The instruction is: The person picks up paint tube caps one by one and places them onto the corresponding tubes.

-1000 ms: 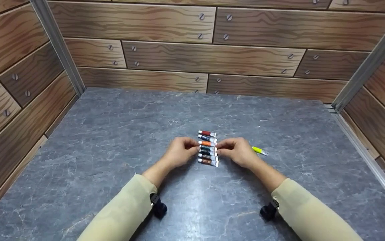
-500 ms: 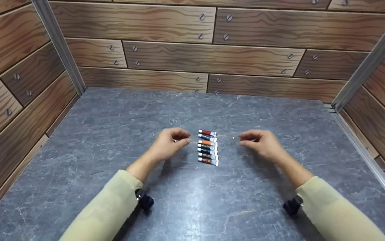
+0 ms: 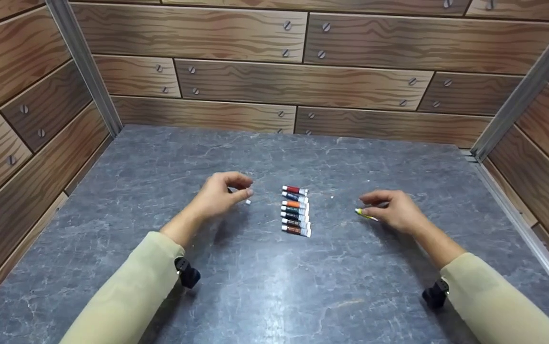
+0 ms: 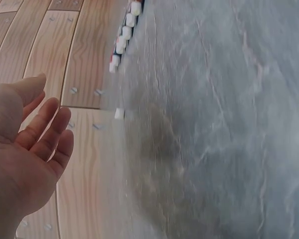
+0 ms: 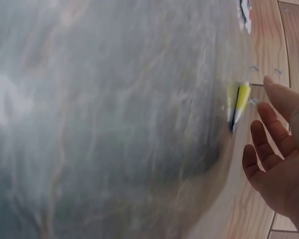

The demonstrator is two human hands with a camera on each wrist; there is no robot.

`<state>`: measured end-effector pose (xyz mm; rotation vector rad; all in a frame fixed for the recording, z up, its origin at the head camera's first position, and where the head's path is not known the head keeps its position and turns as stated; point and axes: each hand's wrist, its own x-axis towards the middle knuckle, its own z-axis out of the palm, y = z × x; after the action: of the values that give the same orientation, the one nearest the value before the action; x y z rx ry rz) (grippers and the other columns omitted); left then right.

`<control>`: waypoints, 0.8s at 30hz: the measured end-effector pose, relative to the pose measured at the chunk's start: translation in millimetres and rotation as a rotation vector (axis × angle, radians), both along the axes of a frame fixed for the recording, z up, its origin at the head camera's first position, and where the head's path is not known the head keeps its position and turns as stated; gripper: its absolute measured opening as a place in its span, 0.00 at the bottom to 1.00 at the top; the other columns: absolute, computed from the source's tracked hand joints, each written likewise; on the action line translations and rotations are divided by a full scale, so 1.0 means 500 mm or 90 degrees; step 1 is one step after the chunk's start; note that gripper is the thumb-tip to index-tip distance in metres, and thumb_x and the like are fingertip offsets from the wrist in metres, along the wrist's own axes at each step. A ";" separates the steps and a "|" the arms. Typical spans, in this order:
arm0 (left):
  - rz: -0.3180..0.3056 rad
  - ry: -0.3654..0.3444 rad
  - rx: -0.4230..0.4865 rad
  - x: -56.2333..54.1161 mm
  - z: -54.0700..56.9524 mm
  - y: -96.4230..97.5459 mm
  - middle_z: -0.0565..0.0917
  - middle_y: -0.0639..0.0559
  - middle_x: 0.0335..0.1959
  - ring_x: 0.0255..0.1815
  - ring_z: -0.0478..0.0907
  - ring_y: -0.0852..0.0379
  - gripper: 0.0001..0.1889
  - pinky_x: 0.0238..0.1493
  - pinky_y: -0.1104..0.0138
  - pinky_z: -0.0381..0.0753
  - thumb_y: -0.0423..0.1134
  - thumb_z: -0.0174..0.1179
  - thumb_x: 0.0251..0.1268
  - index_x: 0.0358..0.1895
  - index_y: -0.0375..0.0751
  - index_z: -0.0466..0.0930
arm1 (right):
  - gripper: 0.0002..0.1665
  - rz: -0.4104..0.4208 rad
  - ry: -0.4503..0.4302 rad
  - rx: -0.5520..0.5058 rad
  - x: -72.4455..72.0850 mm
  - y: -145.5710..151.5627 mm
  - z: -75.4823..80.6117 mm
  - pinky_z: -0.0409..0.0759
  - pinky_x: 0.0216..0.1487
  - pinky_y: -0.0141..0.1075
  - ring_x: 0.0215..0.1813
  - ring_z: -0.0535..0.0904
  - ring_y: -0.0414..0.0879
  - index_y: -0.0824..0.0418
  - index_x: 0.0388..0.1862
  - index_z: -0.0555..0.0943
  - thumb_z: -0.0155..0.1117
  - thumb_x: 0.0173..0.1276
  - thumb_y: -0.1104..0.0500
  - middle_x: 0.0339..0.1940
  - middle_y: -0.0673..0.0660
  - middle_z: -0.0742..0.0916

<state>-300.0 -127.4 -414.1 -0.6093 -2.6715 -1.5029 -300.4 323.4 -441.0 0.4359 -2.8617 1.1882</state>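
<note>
In the middle of the grey marbled table (image 3: 274, 277), several small white-capped paint tubes (image 3: 295, 211) lie side by side in a column, with red, blue, orange, dark green and brown labels. Left of that column my left hand (image 3: 217, 195) hovers with relaxed fingers and nothing in its grasp. A white cap (image 3: 248, 202) shows just below its fingertips; whatever lies behind it is mostly hidden by the hand. On the other side, my right hand (image 3: 391, 209) is over a yellow paint tube (image 5: 241, 102), thumb overlapping it in the head view. Its fingers are loosely spread in the right wrist view.
Wood-patterned walls (image 3: 236, 79) enclose the table at the back and sides, with metal corner posts (image 3: 83, 67). A tiny white speck (image 3: 332, 197) lies right of the tube column.
Both hands have drawn outward from the ends of the tube column, the left hand leftward and the right hand rightward to the yellow tube. The column stays nearly the same.
</note>
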 end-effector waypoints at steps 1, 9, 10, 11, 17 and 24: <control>-0.002 -0.001 -0.003 -0.002 -0.001 -0.003 0.89 0.41 0.53 0.53 0.85 0.49 0.14 0.58 0.54 0.83 0.36 0.69 0.73 0.58 0.36 0.87 | 0.23 0.003 0.000 0.001 -0.001 0.003 -0.002 0.80 0.49 0.28 0.53 0.87 0.56 0.66 0.57 0.88 0.81 0.66 0.58 0.53 0.63 0.91; -0.010 -0.014 -0.023 -0.023 -0.023 -0.020 0.87 0.38 0.56 0.56 0.83 0.46 0.16 0.60 0.52 0.80 0.35 0.70 0.72 0.59 0.34 0.86 | 0.24 0.016 -0.013 0.032 -0.006 0.014 -0.018 0.79 0.61 0.41 0.59 0.85 0.57 0.65 0.58 0.88 0.81 0.66 0.57 0.54 0.61 0.91; -0.011 -0.019 -0.025 -0.025 -0.026 -0.021 0.87 0.38 0.57 0.57 0.83 0.45 0.17 0.61 0.51 0.80 0.35 0.70 0.72 0.60 0.33 0.86 | 0.24 0.016 -0.012 0.033 -0.006 0.015 -0.020 0.79 0.61 0.41 0.59 0.84 0.57 0.65 0.58 0.88 0.81 0.66 0.56 0.54 0.61 0.91; -0.012 -0.024 -0.026 -0.028 -0.029 -0.022 0.87 0.38 0.57 0.58 0.82 0.44 0.17 0.61 0.51 0.80 0.35 0.70 0.72 0.60 0.33 0.86 | 0.24 0.019 -0.011 0.032 -0.006 0.015 -0.022 0.79 0.60 0.40 0.58 0.84 0.57 0.65 0.57 0.88 0.81 0.66 0.56 0.54 0.62 0.91; -0.024 -0.030 -0.034 -0.042 -0.048 -0.030 0.87 0.39 0.58 0.59 0.82 0.43 0.18 0.61 0.49 0.80 0.34 0.71 0.71 0.60 0.32 0.85 | 0.21 0.026 0.002 0.027 -0.007 0.018 -0.031 0.79 0.54 0.33 0.55 0.85 0.55 0.65 0.54 0.90 0.81 0.65 0.59 0.51 0.61 0.91; -0.037 -0.037 -0.025 -0.053 -0.068 -0.033 0.87 0.37 0.56 0.58 0.83 0.42 0.18 0.62 0.50 0.81 0.34 0.72 0.69 0.58 0.31 0.86 | 0.15 0.036 0.024 0.049 -0.006 0.017 -0.031 0.79 0.57 0.39 0.55 0.84 0.55 0.61 0.50 0.92 0.81 0.65 0.58 0.50 0.59 0.90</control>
<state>-326.6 -144.2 -448.3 -0.6606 -2.7550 -1.5087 -303.4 331.9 -456.4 0.5388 -2.8883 1.0679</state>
